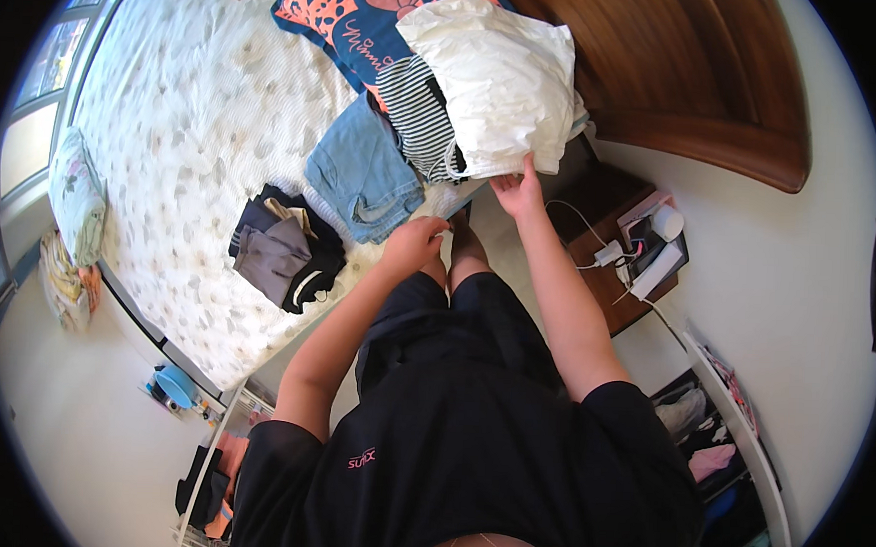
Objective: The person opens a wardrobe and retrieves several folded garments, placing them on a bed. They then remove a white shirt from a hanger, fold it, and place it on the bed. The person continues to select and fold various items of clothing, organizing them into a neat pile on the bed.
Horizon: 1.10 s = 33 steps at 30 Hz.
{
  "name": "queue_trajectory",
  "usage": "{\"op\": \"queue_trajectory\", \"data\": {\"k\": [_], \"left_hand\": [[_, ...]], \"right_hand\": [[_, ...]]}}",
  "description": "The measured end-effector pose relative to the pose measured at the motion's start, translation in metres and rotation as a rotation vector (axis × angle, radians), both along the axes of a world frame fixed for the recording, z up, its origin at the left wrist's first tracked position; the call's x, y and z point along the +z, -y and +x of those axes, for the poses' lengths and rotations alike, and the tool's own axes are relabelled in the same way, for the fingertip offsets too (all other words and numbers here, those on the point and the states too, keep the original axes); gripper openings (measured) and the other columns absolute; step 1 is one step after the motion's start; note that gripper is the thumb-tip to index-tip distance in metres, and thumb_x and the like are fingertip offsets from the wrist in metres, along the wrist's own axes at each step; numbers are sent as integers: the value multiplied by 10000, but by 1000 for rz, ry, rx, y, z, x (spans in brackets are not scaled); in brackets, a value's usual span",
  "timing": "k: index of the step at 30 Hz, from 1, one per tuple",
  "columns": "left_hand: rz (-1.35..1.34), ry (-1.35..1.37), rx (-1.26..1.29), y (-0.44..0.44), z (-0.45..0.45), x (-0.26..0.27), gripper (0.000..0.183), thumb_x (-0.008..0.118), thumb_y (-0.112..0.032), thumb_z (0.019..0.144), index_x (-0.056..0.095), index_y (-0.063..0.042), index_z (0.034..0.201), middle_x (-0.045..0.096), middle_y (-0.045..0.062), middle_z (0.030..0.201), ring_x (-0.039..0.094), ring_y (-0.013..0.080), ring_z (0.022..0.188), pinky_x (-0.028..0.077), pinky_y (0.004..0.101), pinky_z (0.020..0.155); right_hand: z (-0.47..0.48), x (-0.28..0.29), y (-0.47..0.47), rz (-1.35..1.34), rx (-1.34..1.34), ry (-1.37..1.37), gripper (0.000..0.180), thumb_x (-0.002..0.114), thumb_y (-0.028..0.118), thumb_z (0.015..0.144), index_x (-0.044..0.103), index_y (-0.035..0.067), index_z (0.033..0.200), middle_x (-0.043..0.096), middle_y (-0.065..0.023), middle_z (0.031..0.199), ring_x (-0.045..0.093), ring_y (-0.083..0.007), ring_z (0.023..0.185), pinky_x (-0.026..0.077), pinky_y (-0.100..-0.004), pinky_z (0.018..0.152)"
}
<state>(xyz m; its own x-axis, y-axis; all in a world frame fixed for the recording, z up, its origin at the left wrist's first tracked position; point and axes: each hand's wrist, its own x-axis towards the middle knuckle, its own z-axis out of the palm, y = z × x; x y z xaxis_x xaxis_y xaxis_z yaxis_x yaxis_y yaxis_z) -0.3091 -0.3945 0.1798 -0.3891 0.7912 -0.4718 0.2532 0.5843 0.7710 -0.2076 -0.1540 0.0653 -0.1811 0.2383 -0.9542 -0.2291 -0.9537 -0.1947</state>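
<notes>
A white drawstring garment point(499, 80) lies spread over a black-and-white striped garment point(414, 113) and part of a printed pillow on the bed. My right hand point(522, 193) is at the garment's near hem, thumb over the cloth and fingers partly hidden under it. Near the bed's edge, my left hand point(416, 242) hangs just in front of folded blue denim point(365, 170), its fingers loosely bent and nothing seen in them. Left of the denim rests a stack of folded dark clothes point(290, 250), with a grey piece on top.
The bed point(189, 142) has a pale leaf-patterned cover. Behind the pillow point(356, 32) rises a wooden headboard point(676, 72). At right, a wooden nightstand point(590, 279) carries a charger point(609, 253) and cables. Clothes fill a low shelf point(730, 407) and hang on a rack point(210, 475).
</notes>
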Motion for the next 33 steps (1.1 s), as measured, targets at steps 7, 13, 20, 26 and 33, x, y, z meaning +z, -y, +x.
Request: {"op": "queue_trajectory", "data": {"k": [7,13,20,26,33], "left_hand": [[-24,61,127,-14,-5,9,253,650,-143,891,689,-109,1139,720,85,1045,701,259,943,546,382,815],[82,41,111,-22,-9,29,263,650,-155,870,686,-98,1124,718,113,1039,695,305,950,555,414,814],[231,254,272,-9,-42,31,236,655,-131,926,672,-31,1138,716,70,1024,693,190,926,539,325,830],[504,270,809,-15,-92,12,332,667,-182,960,626,4,1231,682,62,1137,648,153,1021,512,299,904],[593,1259,871,-45,-111,106,693,426,-565,1040,433,-45,1498,561,124,1428,563,234,1277,455,390,1072]], "right_hand": [[-22,35,-9,106,-107,-137,665,699,464,925,491,74,1422,527,-130,1443,502,-315,1319,425,-504,1077],[-55,80,-42,480,-81,217,553,684,302,937,527,15,1382,612,-136,1346,576,-341,1249,468,-536,1040],[-88,169,-62,591,191,-258,590,720,173,891,494,-25,1398,592,-160,1361,581,-321,1236,466,-455,1059],[-82,334,-63,861,738,-467,613,749,108,816,528,-51,1365,638,-114,1279,635,-225,1129,496,-358,995],[-50,462,-92,1066,900,-456,604,697,117,828,518,-32,1385,645,-116,1283,641,-219,1130,500,-343,984]]}}
